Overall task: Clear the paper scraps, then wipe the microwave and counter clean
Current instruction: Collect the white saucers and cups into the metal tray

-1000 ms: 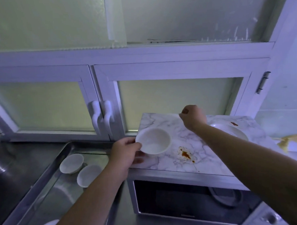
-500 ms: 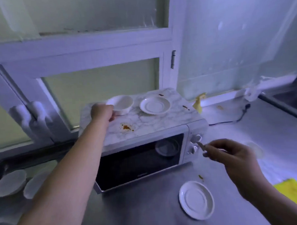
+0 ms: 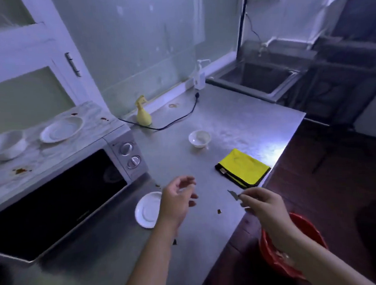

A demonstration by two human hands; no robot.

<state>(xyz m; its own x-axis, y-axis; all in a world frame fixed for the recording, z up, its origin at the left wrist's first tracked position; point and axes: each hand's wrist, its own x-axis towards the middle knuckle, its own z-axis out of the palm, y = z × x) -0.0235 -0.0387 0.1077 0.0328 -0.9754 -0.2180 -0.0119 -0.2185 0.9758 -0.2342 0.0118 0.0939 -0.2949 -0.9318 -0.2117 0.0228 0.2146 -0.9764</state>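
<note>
The right hand (image 3: 263,205), at about 5 o'clock in the head view, pinches a small paper scrap (image 3: 235,196) between thumb and fingertips, just above the counter's front edge; the scrap is blurred and its outline hard to read. The left hand (image 3: 176,202), near 6 o'clock, floats over the counter (image 3: 229,123) with fingers loosely curled around nothing, its fingertips smeared by motion. It overlaps the right rim of a white saucer (image 3: 147,209), hiding part of it. A dark crumb (image 3: 218,211) lies on the counter between the hands, and another fleck (image 3: 174,242) shows beside the left forearm; what they are cannot be told. A folded yellow cloth (image 3: 244,169) lies at about 3 o'clock near the counter edge, with a small white bowl (image 3: 199,138) beyond it toward 1 o'clock. The microwave (image 3: 62,191) fills the 9 o'clock side, its left part cut off by the frame; brown stains (image 3: 20,170) mark its marbled top, where a plate (image 3: 61,129) and a bowl (image 3: 5,145), partly cropped, stand. A yellow spray bottle (image 3: 143,115) stands by the wall at 12 o'clock. Below the counter at 4 o'clock a red bucket (image 3: 307,229) is half hidden behind the right forearm, its contents unclear
</note>
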